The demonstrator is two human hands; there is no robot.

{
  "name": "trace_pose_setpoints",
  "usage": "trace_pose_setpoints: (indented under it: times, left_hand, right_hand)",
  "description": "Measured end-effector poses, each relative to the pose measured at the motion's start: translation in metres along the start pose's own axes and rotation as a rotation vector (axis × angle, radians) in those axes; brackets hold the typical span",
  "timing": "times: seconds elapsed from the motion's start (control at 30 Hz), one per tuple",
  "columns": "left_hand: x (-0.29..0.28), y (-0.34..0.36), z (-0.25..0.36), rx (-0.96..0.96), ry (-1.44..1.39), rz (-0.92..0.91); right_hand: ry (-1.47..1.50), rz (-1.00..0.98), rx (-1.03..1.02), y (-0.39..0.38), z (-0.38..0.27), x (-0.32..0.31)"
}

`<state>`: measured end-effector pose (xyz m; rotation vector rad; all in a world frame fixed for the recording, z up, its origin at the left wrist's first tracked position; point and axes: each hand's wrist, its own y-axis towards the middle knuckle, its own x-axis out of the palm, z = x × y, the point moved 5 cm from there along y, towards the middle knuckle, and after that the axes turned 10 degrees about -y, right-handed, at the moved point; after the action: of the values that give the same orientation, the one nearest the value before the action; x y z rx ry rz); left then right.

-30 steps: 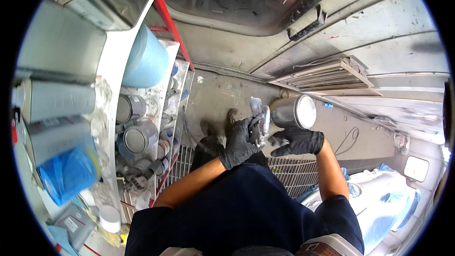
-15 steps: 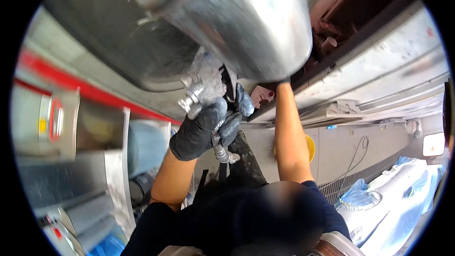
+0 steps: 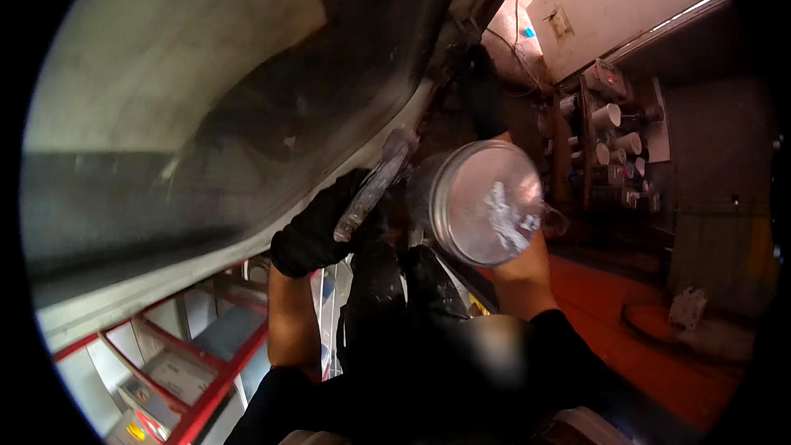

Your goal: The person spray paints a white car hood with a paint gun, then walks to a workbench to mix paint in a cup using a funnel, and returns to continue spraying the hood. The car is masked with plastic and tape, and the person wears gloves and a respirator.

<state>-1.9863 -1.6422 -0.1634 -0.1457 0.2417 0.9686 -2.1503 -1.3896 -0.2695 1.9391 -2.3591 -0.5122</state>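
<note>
Clock positions are read from the middle of the view. A large panel with a rounded dark window (image 3: 247,165) fills the sector from 8 to 12 o'clock, its pale frame (image 3: 338,173) running close beside the left hand (image 3: 317,227) and closing off that side. Below that frame, at 8 o'clock, is a red-framed rack (image 3: 222,387) with boxes and cans. Between 1 and 2 o'clock there is a pale board (image 3: 618,8); between 2 and 3, a cluttered shelf (image 3: 587,140) with several white cups (image 3: 606,116). A red floor (image 3: 577,305) spreads at 4 o'clock, a dark hose (image 3: 647,330) looping over it.

The canister (image 3: 490,206), round and grey with a pale smeared end, sits at 3 o'clock and blocks part of the right forearm (image 3: 527,276). The wrapped tool (image 3: 381,185), covered in cloudy plastic, lies near the centre, slanting from 8 toward 12 o'clock. Whether these 2 things join is hidden.

The left arm rises from 7 o'clock, its black-gloved fingers curled on the wrapped tool. The right arm extends behind the canister, the right hand (image 3: 479,89) in black at 1 o'clock, near the panel's dark edge; its finger spread cannot be told in the shadow.
</note>
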Motion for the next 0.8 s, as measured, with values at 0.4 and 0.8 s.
trace_pose_setpoints:
  times: [0.4,0.8]
  left_hand:
    - [0.108,0.182,-0.306,-0.188,0.059,-0.477]
    - [0.157,0.363,-0.417,-0.07,-0.092,-0.477]
  right_hand:
    - [-0.512,-0.446,-0.445,0.092,-0.025,-0.013]
    - [-0.454,-0.061,-0.703,0.103,0.059,-0.048]
